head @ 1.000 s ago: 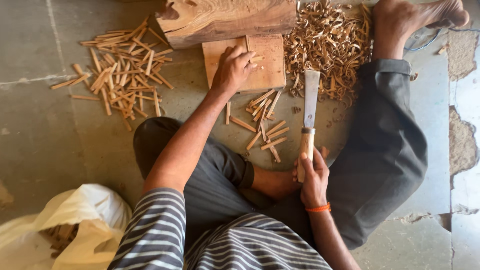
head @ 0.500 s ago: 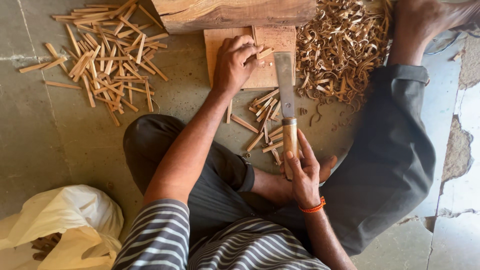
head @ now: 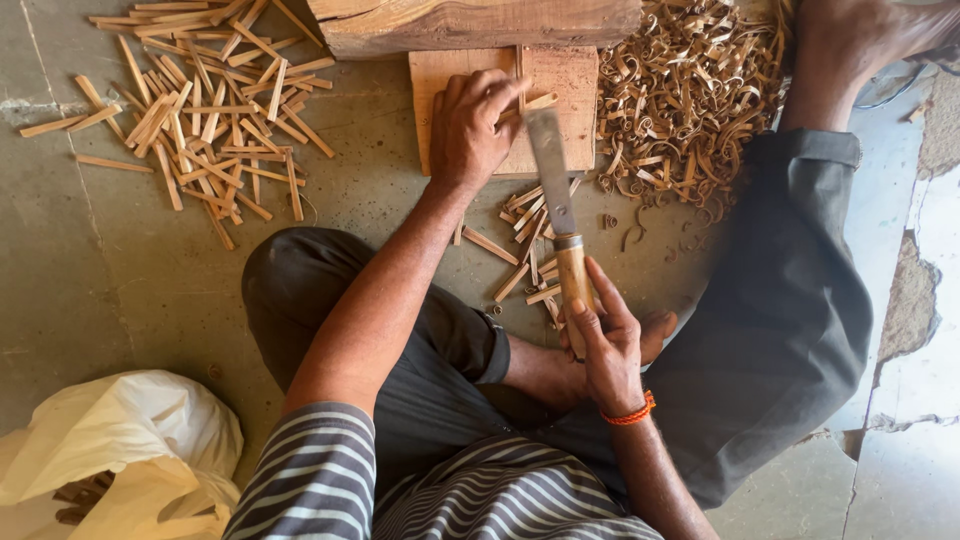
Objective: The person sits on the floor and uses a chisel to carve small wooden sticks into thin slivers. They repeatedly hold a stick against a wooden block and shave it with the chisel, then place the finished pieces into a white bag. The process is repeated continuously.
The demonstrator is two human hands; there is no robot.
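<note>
The thin pale wooden stick (head: 528, 104) is the work piece; I pinch it between the thumb and fingertips of my left hand (head: 472, 125), which is curled closed around its near end. It lies on the flat square wooden chopping board (head: 575, 85), directly under and just beyond that hand. Its long axis runs from my fingertips up and to the right, free end pointing away from my palm toward the blade. I hold it low on the board so the board backs it.

Head view, right side. My right hand (head: 607, 345) is wrapped fully closed around the round light-wood handle of the long flat steel knife (head: 552, 175). The blade extends straight away from this hand, tip touching or just beside the stick's free end; I cannot tell whether the edge is in the wood. The knife's axis is nearly upright in the picture, crossing the stick at an angle.

Head view, surroundings. Beyond my left hand, touching the board's far edge, lies a heavy rough timber block (head: 480, 22). To the right of the blade is a heap of curled tan wood shavings (head: 690, 95). Between my two hands a small cluster of short split sticks (head: 525, 235) rests on the floor. Well to the left of my left hand is a larger scattered pile of finished wooden sticks (head: 200, 120). A white plastic bag (head: 110, 450) sits near my left elbow.
</note>
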